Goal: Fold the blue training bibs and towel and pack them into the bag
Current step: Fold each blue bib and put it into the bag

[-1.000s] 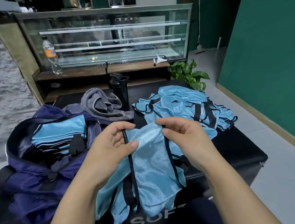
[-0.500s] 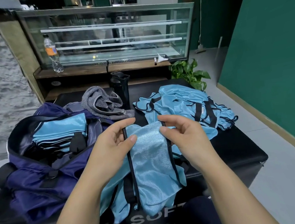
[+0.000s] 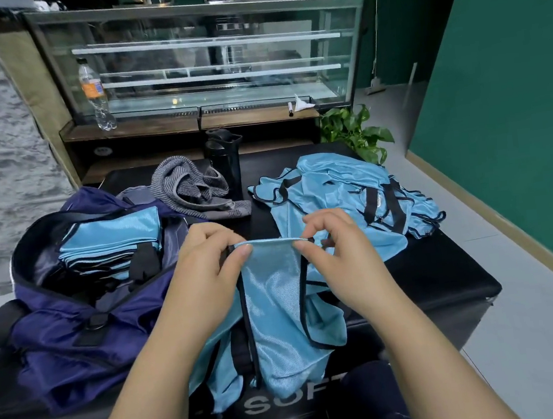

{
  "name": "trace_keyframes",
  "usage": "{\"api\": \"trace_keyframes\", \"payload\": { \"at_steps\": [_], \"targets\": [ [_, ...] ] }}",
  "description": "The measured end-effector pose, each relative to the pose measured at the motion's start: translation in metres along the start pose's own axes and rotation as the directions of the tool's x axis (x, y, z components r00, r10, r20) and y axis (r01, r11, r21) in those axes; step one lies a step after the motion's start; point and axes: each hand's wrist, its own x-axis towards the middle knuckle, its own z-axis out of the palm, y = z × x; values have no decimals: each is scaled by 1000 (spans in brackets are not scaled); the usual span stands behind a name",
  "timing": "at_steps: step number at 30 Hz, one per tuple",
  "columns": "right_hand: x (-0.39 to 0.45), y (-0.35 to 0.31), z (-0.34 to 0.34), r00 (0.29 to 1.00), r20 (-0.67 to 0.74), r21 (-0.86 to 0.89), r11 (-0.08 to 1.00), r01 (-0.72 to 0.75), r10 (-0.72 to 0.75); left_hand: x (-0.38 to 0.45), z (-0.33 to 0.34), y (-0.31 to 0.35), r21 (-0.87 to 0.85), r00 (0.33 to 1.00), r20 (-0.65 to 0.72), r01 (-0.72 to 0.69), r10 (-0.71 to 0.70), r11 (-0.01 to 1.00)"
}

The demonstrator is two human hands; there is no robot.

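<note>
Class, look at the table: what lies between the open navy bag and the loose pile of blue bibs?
In the head view, the grey striped towel and a black bottle sit between the navy bag and the bib pile.

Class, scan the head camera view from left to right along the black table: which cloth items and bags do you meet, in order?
Navy bag holding folded bibs → grey towel → bib held in both hands → pile of unfolded bibs.
</note>
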Motion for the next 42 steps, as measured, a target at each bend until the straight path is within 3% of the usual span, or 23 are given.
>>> {"api": "trace_keyframes", "payload": {
  "at_steps": [7,12,18,27,31,35,39,42],
  "targets": [
    [0,2,2,993,63,270,956,-116,102,-1,6,2,-240,986,28,166,-164,956],
    [1,9,6,968,192,375,900,-223,160,-1,7,1,-468,970,93,242,-225,850],
    [7,18,9,971,-8,416,884,-216,240,0,20,-7,-565,956,182,292,-228,772],
    [12,30,1,887,-267,560,810,-176,377,-16,48,-66,-118,898,385,275,-211,954],
    [14,28,-1,884,-285,514,838,-184,369,-14,63,-81,-38,907,337,281,-252,959],
    [11,23,-1,914,-208,371,893,-256,348,-4,58,-65,-193,944,234,278,-231,941],
    [4,5,3,958,38,315,906,-283,286,11,36,-32,-271,988,86,150,-131,951],
    [-4,-9,6,959,238,170,965,-200,156,14,20,-6,-310,997,32,79,-72,947]
  ]
}}
